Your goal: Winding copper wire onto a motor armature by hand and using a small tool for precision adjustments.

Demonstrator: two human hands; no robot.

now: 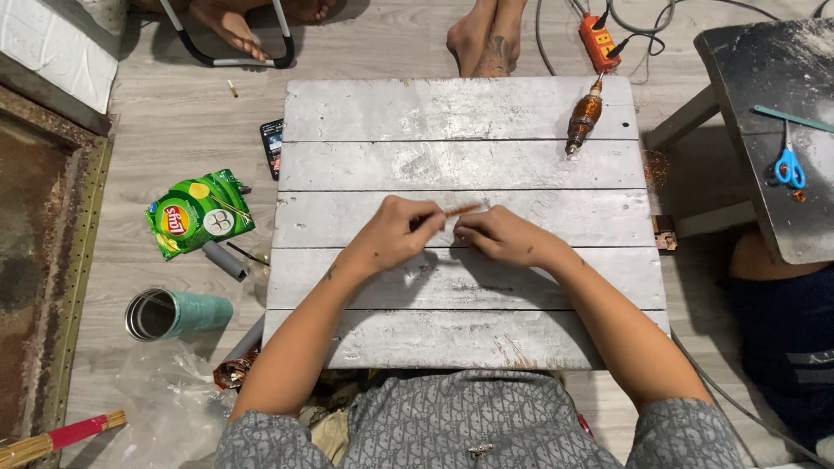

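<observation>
Both my hands meet over the middle of a white plank table point(365, 113). My left hand point(393, 233) pinches one end of a thin reddish-brown stick point(465, 209). My right hand point(497, 234) closes its fingers on the same stick from the other side, knuckles up. The stick lies low over the boards, its tip poking out between the two hands. Most of its length is hidden by my fingers.
A copper-coloured rotary tool point(583, 117) lies at the table's far right, cabled to an orange power strip point(599, 42). On the floor to the left: green snack bag point(196, 212), teal cup point(174, 314), phone point(272, 146), incense sticks point(52, 439). Blue scissors point(789, 165) rest on a dark side table. Other people's feet point(486, 35) are beyond.
</observation>
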